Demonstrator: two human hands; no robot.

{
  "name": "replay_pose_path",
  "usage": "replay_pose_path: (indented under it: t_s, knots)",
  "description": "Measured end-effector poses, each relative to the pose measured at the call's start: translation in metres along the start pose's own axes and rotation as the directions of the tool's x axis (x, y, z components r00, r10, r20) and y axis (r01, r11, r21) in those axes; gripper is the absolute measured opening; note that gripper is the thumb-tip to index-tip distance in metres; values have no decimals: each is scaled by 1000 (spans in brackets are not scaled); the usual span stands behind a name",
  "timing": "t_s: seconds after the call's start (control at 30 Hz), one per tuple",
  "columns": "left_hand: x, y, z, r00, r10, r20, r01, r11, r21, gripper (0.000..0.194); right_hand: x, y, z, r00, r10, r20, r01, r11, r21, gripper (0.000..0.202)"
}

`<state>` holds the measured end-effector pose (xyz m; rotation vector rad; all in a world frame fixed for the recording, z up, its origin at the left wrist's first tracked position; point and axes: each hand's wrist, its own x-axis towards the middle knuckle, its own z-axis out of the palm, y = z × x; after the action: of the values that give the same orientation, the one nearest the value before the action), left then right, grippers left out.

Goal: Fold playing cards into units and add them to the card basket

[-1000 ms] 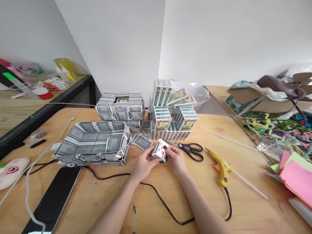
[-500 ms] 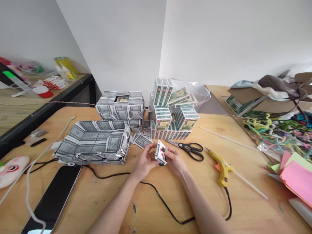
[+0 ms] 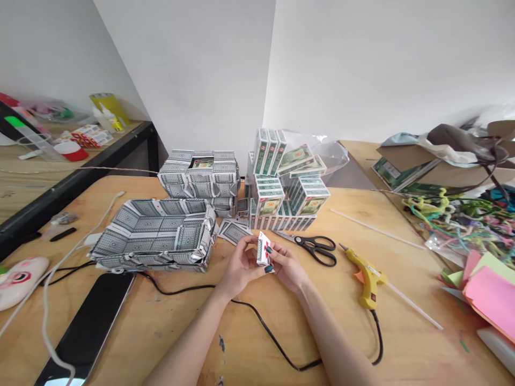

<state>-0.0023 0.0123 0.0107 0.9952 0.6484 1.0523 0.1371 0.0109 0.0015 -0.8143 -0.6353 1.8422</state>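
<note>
Between my two hands is a playing card [image 3: 262,252] with red marks on its white face and a grey patterned back, bent along its side. My left hand [image 3: 240,268] grips its left edge. My right hand [image 3: 286,262] pinches it from the right, thumb low and a finger on the face. Just behind my left hand lie loose playing cards [image 3: 234,231], back side up. To the left stands an open tray made of folded cards [image 3: 151,258], and behind it a closed box-like form of the same cards [image 3: 197,179].
Stacked card packs [image 3: 269,201] rise behind my hands. Black-handled scissors [image 3: 316,246] and a yellow glue gun [image 3: 368,279] lie to the right, its black cord [image 3: 277,348] crossing near my forearms. A phone [image 3: 88,327] lies at left; pipe cleaners [image 3: 462,214] and paper [image 3: 493,289] at far right.
The card has turned slightly in my fingers, so more of its patterned back side strip shows. Both hands have barely shifted; everything else is the same.
</note>
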Motion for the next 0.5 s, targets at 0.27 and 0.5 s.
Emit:
replay_pose_path:
  t_s: [0.27, 0.5]
  knots:
    - [2, -7, -7, 997, 10, -80, -1, 994, 112, 43, 8, 14, -10, 963, -216, -161, 179, 960, -217, 27]
    - [5, -7, -10, 975, 139, -174, -48, 895, 444, 17, 8, 14, -12, 888, -420, -189, 287, 826, -485, 28]
